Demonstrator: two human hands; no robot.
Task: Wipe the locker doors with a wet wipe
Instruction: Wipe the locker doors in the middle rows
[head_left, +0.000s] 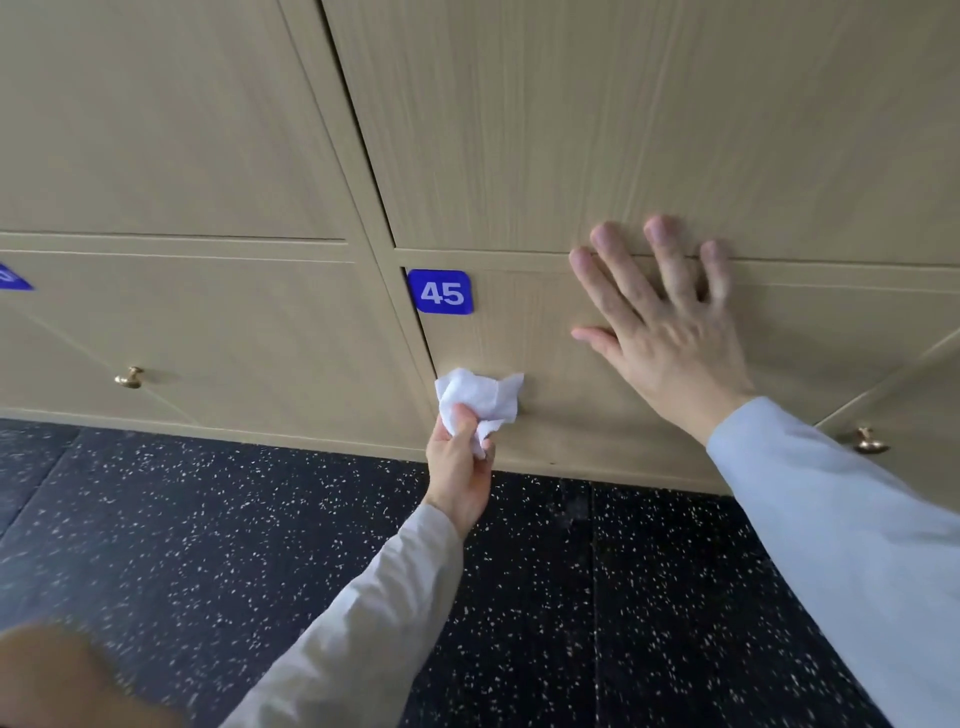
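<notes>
Wiping door 45 (545, 364) well seems to hinge on both hands working together. The left hand (460, 462) pinches a crumpled wipe (478, 397) between thumb and curled fingers, and the wad sits just above that hand, pressed to the door near its left edge, below the blue number plate (440, 292). The right hand (660, 332) lies flat with fingers spread wide, palm on the door up and to the right of the wipe, fingertips reaching over the gap onto the door above (623, 130); it holds nothing. That flat palm looks like a brace, so the door should stay steady while the wipe is pushed across it. Spreading the wad out under the fingers would probably give more contact than a bunched lump. Strokes would likely do best running along the grain, starting at the plate above the left hand and working toward the floor (260, 519). Whether a knob lies under the wipe cannot be told; the knobs (130, 376) on neighbouring doors suggest one might, and it would want a wipe around it.
</notes>
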